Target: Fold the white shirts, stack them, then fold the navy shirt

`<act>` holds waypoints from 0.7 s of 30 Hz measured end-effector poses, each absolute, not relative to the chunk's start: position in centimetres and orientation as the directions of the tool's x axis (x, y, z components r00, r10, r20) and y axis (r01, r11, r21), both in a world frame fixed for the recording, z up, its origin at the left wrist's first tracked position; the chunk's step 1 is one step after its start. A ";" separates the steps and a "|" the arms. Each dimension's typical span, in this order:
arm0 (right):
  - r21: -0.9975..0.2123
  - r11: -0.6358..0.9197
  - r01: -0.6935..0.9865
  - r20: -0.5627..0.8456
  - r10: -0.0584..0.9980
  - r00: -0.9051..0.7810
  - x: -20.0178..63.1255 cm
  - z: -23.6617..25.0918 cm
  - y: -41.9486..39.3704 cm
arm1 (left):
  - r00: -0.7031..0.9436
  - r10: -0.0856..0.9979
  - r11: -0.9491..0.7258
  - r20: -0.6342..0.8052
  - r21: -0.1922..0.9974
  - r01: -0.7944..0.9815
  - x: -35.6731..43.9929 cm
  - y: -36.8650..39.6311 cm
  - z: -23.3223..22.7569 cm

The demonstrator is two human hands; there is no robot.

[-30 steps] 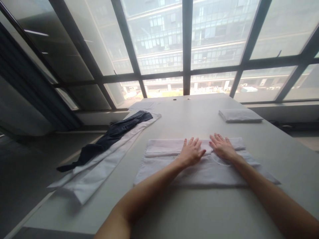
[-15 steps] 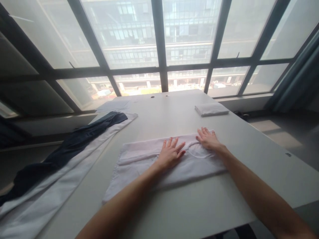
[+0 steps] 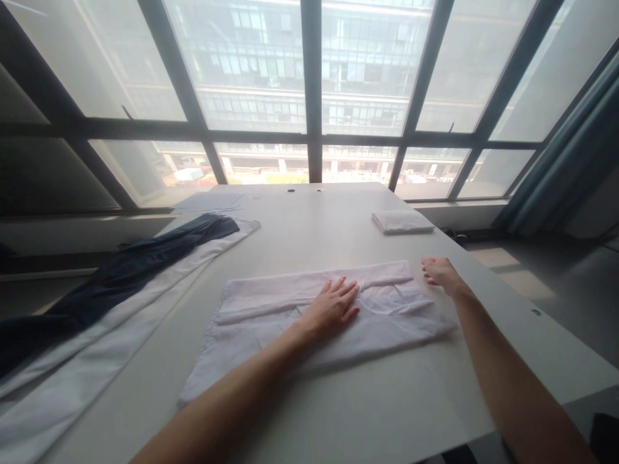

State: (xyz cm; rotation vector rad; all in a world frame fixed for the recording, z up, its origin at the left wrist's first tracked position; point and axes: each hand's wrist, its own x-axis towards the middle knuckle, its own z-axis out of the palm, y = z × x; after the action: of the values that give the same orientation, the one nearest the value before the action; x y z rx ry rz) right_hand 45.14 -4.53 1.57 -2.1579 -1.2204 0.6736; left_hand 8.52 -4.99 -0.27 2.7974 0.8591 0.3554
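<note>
A white folded garment (image 3: pixel 256 338) with a loose cord or seam curving across its right half lies flat on the white table (image 3: pixel 314 248). Resting on the middle of this cloth is my left hand (image 3: pixel 331 306), palm down and fingers spread. My right hand (image 3: pixel 441 273) is off the cloth, just past its upper right corner and over the table. Its fingers are curled in, and nothing shows in them.
Farther back on the right lies a smaller folded white cloth (image 3: pixel 403 222). Dark trousers-like fabric (image 3: pixel 159 258) and long white fabric (image 3: pixel 120 328) drape along the left edge. Thin white sheets (image 3: pixel 206 201) lie at the back left, before tall windows.
My right hand has lifted from the garment's upper right part and moved right, its fingers curling from spread. My left hand stays flat on the cloth. The view has shifted slightly.
</note>
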 end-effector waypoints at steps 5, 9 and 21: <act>-0.669 -0.548 0.501 -0.271 0.808 0.523 44.3 2.4 -7.4 | 0.800 0.566 -0.809 0.199 0.320 0.493 9.0 -5.1 -0.4; -0.692 -0.542 0.476 -0.327 0.824 0.463 43.5 3.3 -8.8 | 0.751 0.626 -0.765 0.211 0.355 0.538 9.1 -4.8 -1.0; -0.689 -0.512 0.513 -0.378 0.858 0.348 43.1 3.3 -8.7 | 0.823 0.494 -0.851 0.280 0.347 0.393 8.8 -5.4 -0.4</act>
State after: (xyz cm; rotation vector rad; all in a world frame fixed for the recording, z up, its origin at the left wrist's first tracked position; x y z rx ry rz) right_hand 43.14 -8.73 3.32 -2.1613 -1.1954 1.0140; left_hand 8.84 -5.36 -0.36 2.7314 0.6791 0.5278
